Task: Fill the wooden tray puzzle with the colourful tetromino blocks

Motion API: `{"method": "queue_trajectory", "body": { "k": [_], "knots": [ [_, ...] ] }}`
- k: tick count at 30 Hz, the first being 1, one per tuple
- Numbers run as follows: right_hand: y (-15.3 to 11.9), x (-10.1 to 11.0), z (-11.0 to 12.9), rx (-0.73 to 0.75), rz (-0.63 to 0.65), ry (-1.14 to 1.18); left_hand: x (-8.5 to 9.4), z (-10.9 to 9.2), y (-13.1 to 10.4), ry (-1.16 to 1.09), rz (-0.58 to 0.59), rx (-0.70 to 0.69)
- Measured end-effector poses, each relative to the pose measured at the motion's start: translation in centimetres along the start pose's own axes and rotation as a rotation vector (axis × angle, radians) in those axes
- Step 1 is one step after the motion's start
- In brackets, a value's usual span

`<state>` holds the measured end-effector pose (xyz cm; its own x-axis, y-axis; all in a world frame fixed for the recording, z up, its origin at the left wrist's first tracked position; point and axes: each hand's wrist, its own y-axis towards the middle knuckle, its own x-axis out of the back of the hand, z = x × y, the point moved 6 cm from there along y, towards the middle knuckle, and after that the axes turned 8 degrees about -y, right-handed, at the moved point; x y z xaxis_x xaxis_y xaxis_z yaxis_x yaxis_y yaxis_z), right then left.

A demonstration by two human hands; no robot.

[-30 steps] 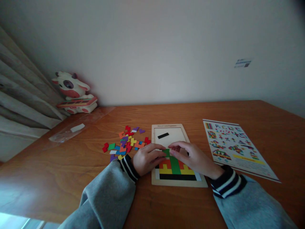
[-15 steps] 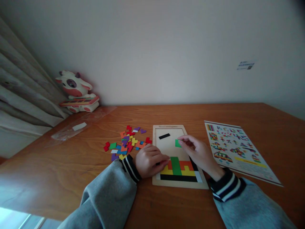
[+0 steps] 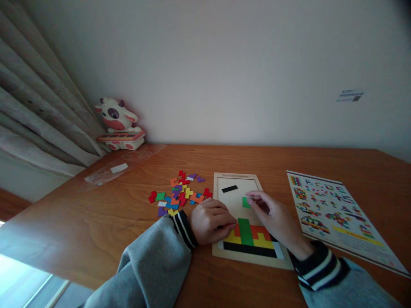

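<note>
Green square piece (image 3: 246, 202) sits over the upper half of the wooden puzzle tray (image 3: 216, 192), its edge pinched between thumb and forefinger of the right hand (image 3: 272, 216). Thin edge grip, so I'd flag a slip or twist if the fingertips loosen. Left hand (image 3: 212, 221) rests low over the tray's left side, fingertips together; can't tell if they hold anything. Any sideways push there could shift the orange piece (image 3: 260, 231) or open gaps beside the long green piece (image 3: 245, 232), since nothing seems to lock them. Loose black bar (image 3: 229, 188) lies slanted up top and could get knocked by a careless reach; the right striped cuff (image 3: 316, 261), near the tray corner, could snag it. From my feed I can't see the layout under the left fingers, the tray's right edge behind the right hand, or whether the square touches the board. Print on the pattern sheet (image 3: 337, 214) is too small to read; sleeves run out of frame.
</note>
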<state>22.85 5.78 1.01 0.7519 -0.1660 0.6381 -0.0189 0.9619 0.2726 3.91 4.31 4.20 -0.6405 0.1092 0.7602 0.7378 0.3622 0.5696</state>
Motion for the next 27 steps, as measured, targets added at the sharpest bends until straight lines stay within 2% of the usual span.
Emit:
{"method": "queue_trajectory", "body": {
  "k": [5, 9, 20, 27],
  "knots": [
    [0.1, 0.7, -0.1, -0.005, -0.066, -0.042, 0.1, 1.6, -0.2, 0.044, 0.03, 0.211],
    [0.1, 0.8, 0.2, 0.077, -0.092, -0.078, -0.2, 2.7, -0.6, 0.045, 0.067, 0.343],
    [-0.2, -0.1, 1.4, 0.226, -0.057, -0.143, -0.3, 2.8, -0.8, 0.038, 0.081, 0.393],
    [0.2, 0.8, 0.7, 0.198, -0.037, -0.189, -0.8, 3.5, -1.4, 0.016, 0.051, 0.345]
  ]
}}
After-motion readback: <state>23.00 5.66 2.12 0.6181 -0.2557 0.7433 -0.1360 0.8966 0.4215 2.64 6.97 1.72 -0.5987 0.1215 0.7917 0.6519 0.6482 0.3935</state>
